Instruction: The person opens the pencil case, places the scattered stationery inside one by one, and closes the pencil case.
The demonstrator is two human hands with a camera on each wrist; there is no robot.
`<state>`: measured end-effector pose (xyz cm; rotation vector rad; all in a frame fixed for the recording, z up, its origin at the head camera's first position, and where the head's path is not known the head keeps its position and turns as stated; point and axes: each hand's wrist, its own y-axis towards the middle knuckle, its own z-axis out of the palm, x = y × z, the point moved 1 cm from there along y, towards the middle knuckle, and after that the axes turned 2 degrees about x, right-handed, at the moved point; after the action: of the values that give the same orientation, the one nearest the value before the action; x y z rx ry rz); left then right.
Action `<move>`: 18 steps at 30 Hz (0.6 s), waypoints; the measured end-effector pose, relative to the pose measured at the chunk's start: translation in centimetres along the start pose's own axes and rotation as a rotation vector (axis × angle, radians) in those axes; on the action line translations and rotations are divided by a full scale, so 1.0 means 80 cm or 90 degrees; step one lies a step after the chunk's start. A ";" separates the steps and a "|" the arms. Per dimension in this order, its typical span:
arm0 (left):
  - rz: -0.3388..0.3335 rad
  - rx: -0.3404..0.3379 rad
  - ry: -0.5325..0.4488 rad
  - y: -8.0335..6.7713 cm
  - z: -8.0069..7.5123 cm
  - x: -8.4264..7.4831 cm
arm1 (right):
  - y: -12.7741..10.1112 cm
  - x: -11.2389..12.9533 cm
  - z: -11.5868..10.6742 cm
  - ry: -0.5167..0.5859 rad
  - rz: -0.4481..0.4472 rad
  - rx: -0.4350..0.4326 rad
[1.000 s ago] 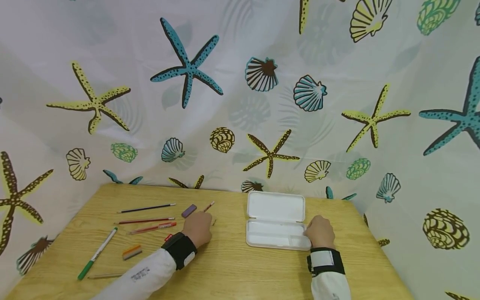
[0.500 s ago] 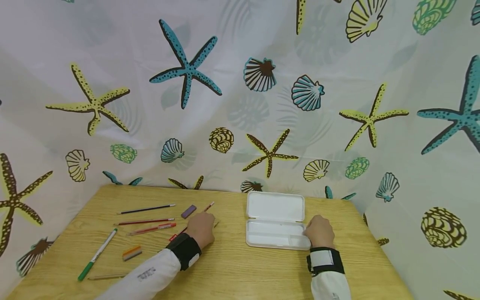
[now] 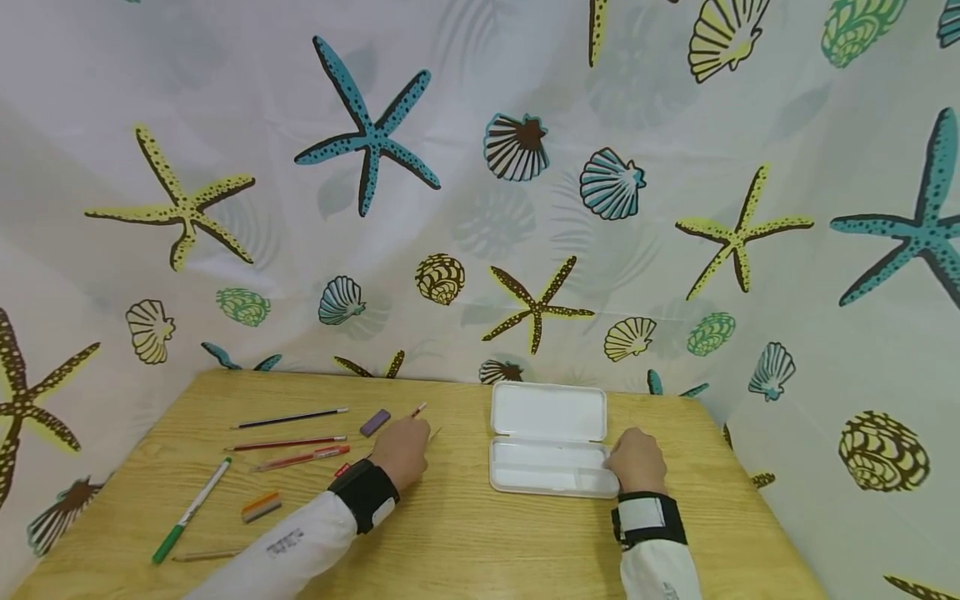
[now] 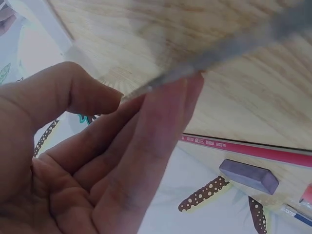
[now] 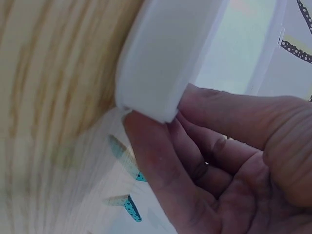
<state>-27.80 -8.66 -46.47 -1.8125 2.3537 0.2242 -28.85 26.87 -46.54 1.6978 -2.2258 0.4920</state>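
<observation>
Vs. the shot a sec. earlier, the left hand [image 3: 405, 448] had drawn in slightly and closed its grip on a thin pencil [image 3: 418, 410]: in the left-wrist view the blurred grey shaft [image 4: 219, 51] lay pinched betw. thumb and fingertips [image 4: 187, 90], and the head view showed only its reddish tip poking out past the knuckles toward the back of the desk [image 3: 480, 542], less of it showing than before. Whether it had cleared the wood couldn't be told; judging by that, the pick-up looked about made. The right hand [image 3: 637, 460] hadn't shifted: it gripped the near right corner of the open white case [image 3: 551, 450], thumb and fingers curled round the tray wall [image 5: 161, 63], lid laid flat behind. The case sat mid-desk, right of the left hand, w/ bare wood betw. them, so nothing appeared to block that stretch. Left of the hand lay a purple eraser [image 3: 375, 422], a dark pencil [image 3: 291, 417], a red pencil [image 3: 285, 443], a red pen [image 3: 300, 457], an orange-grey eraser [image 3: 262, 507], a green-capped marker [image 3: 191, 510] and a brownish pencil [image 3: 206, 555] near the front edge. A starfish-and-shell curtain [image 3: 480, 183] closed in the back and sides.
</observation>
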 end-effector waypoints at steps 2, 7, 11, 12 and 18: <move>-0.003 -0.003 0.006 0.002 0.000 -0.001 | 0.000 0.000 0.000 -0.001 0.000 0.000; -0.009 -0.001 0.016 0.007 -0.001 -0.003 | 0.001 0.000 0.001 0.003 0.003 -0.001; -0.003 -0.003 0.015 0.008 -0.002 -0.006 | -0.001 0.000 0.000 0.010 -0.002 -0.005; -0.001 -0.004 0.013 0.008 -0.003 -0.006 | -0.002 0.000 0.000 0.013 -0.006 -0.006; 0.024 -0.017 -0.008 0.006 -0.010 -0.013 | -0.007 0.000 0.000 0.025 -0.019 -0.009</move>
<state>-28.01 -7.72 -45.42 -1.7757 2.3890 0.2725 -28.30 26.74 -46.45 1.6984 -2.1680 0.4972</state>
